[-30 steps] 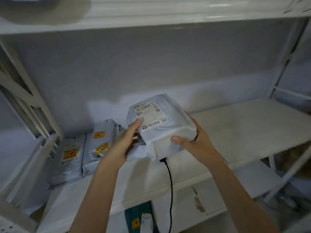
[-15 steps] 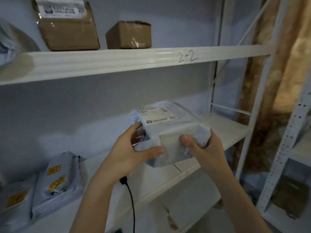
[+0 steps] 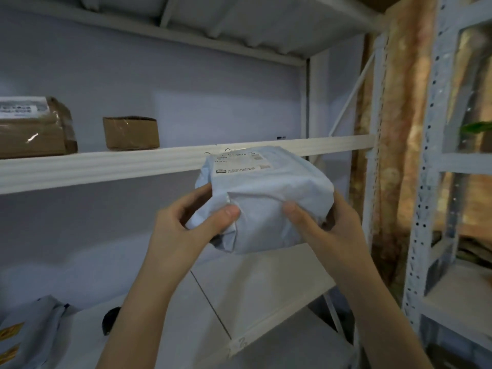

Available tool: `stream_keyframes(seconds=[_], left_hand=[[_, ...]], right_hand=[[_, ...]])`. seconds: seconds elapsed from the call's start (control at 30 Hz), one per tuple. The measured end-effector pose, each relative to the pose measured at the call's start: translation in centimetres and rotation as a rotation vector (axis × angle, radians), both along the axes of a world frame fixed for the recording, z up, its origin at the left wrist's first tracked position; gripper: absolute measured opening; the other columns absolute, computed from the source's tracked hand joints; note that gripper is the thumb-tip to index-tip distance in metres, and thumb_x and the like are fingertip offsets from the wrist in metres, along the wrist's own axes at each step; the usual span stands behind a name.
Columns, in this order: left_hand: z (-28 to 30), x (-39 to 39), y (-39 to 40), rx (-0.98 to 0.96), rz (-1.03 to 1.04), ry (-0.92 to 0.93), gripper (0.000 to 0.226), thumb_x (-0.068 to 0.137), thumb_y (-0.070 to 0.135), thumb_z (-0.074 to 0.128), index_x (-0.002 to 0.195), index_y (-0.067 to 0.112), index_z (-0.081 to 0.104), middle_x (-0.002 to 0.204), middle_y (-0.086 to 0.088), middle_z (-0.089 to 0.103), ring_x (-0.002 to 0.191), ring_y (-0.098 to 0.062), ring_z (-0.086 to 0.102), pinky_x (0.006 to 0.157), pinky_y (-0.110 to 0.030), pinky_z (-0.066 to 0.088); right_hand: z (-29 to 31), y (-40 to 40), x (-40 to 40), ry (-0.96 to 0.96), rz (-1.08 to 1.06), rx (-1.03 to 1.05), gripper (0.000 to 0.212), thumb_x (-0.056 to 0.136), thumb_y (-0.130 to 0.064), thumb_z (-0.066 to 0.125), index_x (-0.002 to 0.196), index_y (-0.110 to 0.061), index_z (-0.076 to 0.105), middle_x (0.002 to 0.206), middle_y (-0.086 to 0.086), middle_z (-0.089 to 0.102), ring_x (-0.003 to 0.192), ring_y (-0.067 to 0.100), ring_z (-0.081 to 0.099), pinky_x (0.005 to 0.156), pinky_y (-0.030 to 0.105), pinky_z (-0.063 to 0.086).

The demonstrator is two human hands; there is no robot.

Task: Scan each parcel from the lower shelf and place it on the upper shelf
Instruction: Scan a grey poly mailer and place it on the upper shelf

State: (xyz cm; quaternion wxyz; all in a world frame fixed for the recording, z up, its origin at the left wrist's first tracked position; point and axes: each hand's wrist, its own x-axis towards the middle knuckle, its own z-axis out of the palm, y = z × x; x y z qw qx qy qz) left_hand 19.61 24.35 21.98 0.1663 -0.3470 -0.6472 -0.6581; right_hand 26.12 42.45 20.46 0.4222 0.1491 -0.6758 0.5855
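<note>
Both hands are clamped on one parcel [image 3: 263, 201], a pale grey poly mailer. Left hand [image 3: 183, 233] is wrapped round its left end, thumb pressed on the front face, fingers curled behind. Right hand [image 3: 324, 230] is gripped on the right end, thumb on the front, fingers hidden underneath. Parcel is held in the air, label up, its top edge level with the front lip of the upper shelf [image 3: 106, 166] and overlapping it in view; not rested on either shelf.

Left to right otherwise: a grey mailer with yellow stickers [image 3: 24, 334] is lying at the far left of the lower shelf [image 3: 266, 283]. A dark object [image 3: 110, 319] is seen just right of it, mostly hidden by the left forearm. On the upper shelf, a large brown labelled parcel [image 3: 34, 129] is set at the left, with a small cardboard box [image 3: 131, 133] near it, apart. A perforated rack upright [image 3: 420, 209] is seen at the right.
</note>
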Motion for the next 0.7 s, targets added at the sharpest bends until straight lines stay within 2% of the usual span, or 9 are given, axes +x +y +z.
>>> stream_keyframes(seconds=[0.07,0.2,0.33,0.53,0.6,0.7], left_hand=[[1.3,0.1,1.1,0.021,0.011,0.041,0.029,0.064,0.029,0.075,0.092,0.034,0.069,0.078,0.019,0.074,0.070,0.002,0.068,0.054,-0.012,0.050],[4.1,-0.5,2.6,0.035,0.077,0.125,0.019,0.080,0.012,0.068,0.084,0.031,0.067,0.068,0.022,0.070,0.064,0.005,0.065,0.048,-0.010,0.047],[6.9,-2.1,2.6,0.004,0.175,0.204,0.015,0.083,0.015,0.064,0.083,0.031,0.065,0.063,0.024,0.067,0.060,0.006,0.063,0.046,-0.008,0.044],[10.3,-6.3,2.3,-0.054,0.244,0.272,0.007,0.086,0.026,0.061,0.083,0.032,0.063,0.061,0.023,0.065,0.055,0.005,0.059,0.045,-0.007,0.043],[11.0,-8.1,2.4,-0.080,0.264,0.260,0.002,0.086,0.031,0.061,0.084,0.031,0.062,0.065,0.019,0.066,0.056,0.003,0.059,0.046,-0.010,0.046],[11.4,-10.9,2.8,-0.112,0.306,0.233,0.004,0.086,0.037,0.059,0.085,0.032,0.060,0.076,0.009,0.066,0.062,-0.002,0.059,0.055,-0.020,0.052]], right_hand=[[1.4,1.2,-0.4,0.031,0.023,0.024,0.037,0.080,-0.011,0.067,0.105,-0.035,0.055,0.087,-0.035,0.067,0.085,-0.013,0.064,0.063,0.004,0.049],[3.9,2.5,-2.2,0.087,0.041,0.024,0.034,0.079,-0.020,0.069,0.104,-0.039,0.055,0.088,-0.034,0.067,0.087,-0.013,0.064,0.067,0.005,0.049],[6.4,2.7,-5.2,0.134,0.130,-0.015,0.027,0.079,-0.017,0.069,0.100,-0.032,0.058,0.085,-0.022,0.070,0.083,-0.009,0.066,0.065,0.007,0.050],[9.7,2.3,-10.5,0.180,0.111,0.017,0.019,0.083,-0.020,0.068,0.099,-0.026,0.060,0.088,-0.015,0.068,0.080,-0.008,0.066,0.065,0.008,0.050],[10.5,2.3,-12.5,0.173,0.109,0.012,0.017,0.084,-0.022,0.067,0.096,-0.031,0.058,0.087,-0.016,0.068,0.078,-0.010,0.065,0.064,0.006,0.049],[11.1,2.6,-15.5,0.132,0.091,0.020,0.015,0.084,-0.026,0.066,0.095,-0.033,0.057,0.093,-0.013,0.068,0.081,-0.006,0.066,0.069,0.009,0.053]])
